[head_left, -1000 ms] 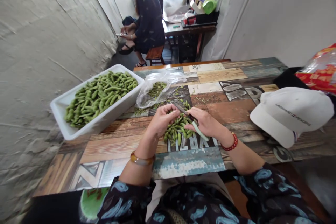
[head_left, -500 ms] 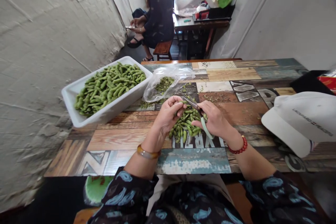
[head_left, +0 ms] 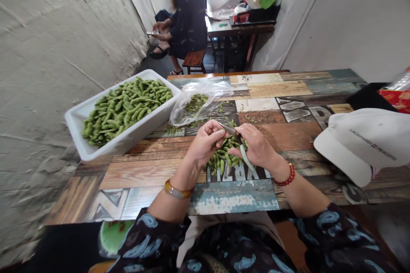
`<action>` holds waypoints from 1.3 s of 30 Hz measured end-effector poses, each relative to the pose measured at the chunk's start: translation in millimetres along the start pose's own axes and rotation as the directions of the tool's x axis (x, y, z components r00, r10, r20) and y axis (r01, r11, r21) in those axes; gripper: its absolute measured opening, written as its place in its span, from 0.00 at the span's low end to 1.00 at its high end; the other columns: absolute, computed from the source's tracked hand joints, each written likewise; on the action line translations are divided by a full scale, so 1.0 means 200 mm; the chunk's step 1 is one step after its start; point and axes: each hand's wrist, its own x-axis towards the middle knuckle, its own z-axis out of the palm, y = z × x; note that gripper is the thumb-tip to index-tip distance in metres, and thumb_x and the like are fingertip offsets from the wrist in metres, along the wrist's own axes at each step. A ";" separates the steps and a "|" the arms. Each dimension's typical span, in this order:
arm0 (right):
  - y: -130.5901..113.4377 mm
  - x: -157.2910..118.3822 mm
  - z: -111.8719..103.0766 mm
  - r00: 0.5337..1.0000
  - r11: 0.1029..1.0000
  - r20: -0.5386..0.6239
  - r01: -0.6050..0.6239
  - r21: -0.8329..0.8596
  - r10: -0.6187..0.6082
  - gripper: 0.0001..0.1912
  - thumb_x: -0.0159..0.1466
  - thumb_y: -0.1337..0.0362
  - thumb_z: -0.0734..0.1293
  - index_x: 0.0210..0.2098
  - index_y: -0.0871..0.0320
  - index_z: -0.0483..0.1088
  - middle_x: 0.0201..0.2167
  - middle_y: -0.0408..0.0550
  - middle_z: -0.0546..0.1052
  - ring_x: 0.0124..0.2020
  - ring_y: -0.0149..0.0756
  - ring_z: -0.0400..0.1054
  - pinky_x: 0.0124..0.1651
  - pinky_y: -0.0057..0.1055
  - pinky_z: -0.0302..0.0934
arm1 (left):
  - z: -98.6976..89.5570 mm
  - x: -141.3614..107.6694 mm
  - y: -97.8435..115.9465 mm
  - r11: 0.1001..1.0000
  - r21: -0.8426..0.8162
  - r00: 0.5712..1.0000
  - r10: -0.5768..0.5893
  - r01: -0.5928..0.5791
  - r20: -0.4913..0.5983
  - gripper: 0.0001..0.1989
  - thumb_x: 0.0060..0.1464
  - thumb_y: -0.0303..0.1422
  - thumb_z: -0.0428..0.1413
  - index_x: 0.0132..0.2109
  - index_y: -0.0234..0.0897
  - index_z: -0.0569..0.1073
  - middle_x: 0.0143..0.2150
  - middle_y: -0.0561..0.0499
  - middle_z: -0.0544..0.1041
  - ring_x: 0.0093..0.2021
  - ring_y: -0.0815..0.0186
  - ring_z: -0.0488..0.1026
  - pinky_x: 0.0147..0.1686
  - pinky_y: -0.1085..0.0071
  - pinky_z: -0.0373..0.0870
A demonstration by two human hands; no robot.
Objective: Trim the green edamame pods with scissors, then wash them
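Observation:
My right hand is closed around scissors with pale green handles, the blades pointing left toward my other hand. My left hand is pinched at the blade tips on a green edamame pod, mostly covered by the fingers. Beneath both hands lies a loose pile of edamame pods on the table. Left of them stands a white plastic tub heaped with more pods. Behind my left hand, a clear plastic bag lies open with small green trimmings in it.
The patchwork wood-print table carries scattered trimmings around the bag. A white cap rests at the right, near a red package. Beyond the table a person sits on a wooden stool, beside a cluttered side table.
The camera view has shifted slightly, so the scene sits a little further left. My hands stay together over the pile, with the scissors still at the left fingertips.

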 end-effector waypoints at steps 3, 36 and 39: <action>0.00 0.00 0.01 1.000 0.999 -0.004 0.028 -0.023 -0.028 0.19 0.66 0.53 0.67 0.50 0.57 0.64 0.38 0.54 0.71 0.40 0.48 0.66 0.43 0.44 0.64 | 0.00 0.00 0.01 1.000 0.005 1.000 0.010 -0.010 -0.002 0.18 0.43 0.34 0.68 0.32 0.35 0.65 0.24 0.55 0.74 0.18 0.79 0.59 0.19 0.80 0.48; 0.16 -0.03 0.03 0.985 0.990 -0.150 -0.099 -0.101 0.083 0.19 0.67 0.53 0.65 0.51 0.58 0.67 0.40 0.57 0.74 0.43 0.51 0.69 0.47 0.49 0.68 | -0.15 0.13 -0.06 -0.007 1.000 0.974 0.225 -0.020 0.021 0.05 0.54 0.25 0.56 0.35 0.38 0.75 0.34 0.46 0.77 0.37 0.61 0.73 0.35 0.69 0.63; 0.16 -0.03 0.03 0.984 0.989 -0.152 -0.111 -0.096 0.095 0.19 0.67 0.53 0.66 0.51 0.58 0.67 0.40 0.56 0.74 0.43 0.50 0.69 0.47 0.48 0.68 | -0.18 0.14 -0.05 0.384 0.921 0.963 0.264 -0.058 -0.049 0.04 0.48 0.26 0.60 0.31 0.36 0.71 0.24 0.54 0.70 0.27 0.67 0.67 0.30 0.72 0.60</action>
